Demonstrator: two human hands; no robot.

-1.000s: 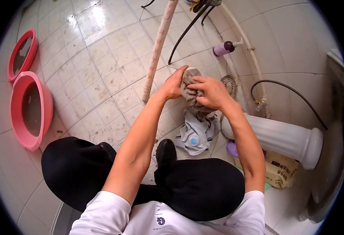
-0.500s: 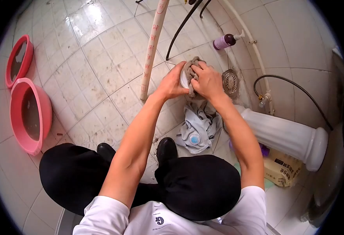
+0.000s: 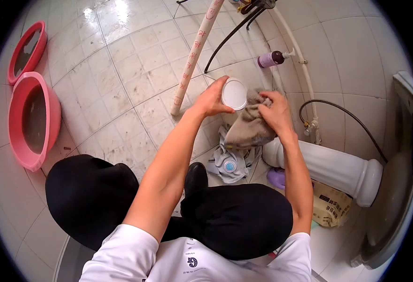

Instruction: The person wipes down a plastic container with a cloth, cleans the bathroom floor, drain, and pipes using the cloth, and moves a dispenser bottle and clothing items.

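Your left hand (image 3: pixel 210 101) grips the round white container (image 3: pixel 234 95), just past twelve o'clock, by its nine-o'clock side; hold it there, leaving its face accessible. Your right hand (image 3: pixel 278 115) pinches the grey-brown cloth (image 3: pixel 249 127) at four o'clock; gather its hanging end clear of the light-grey fabric (image 3: pixel 229 175) below.

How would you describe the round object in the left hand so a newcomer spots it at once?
From the long pole with red characters, look just right of its lower end to the left hand. It grips the round white object, smooth and rigid-looking, unlike the crumpled grey-brown cloth in the right hand.
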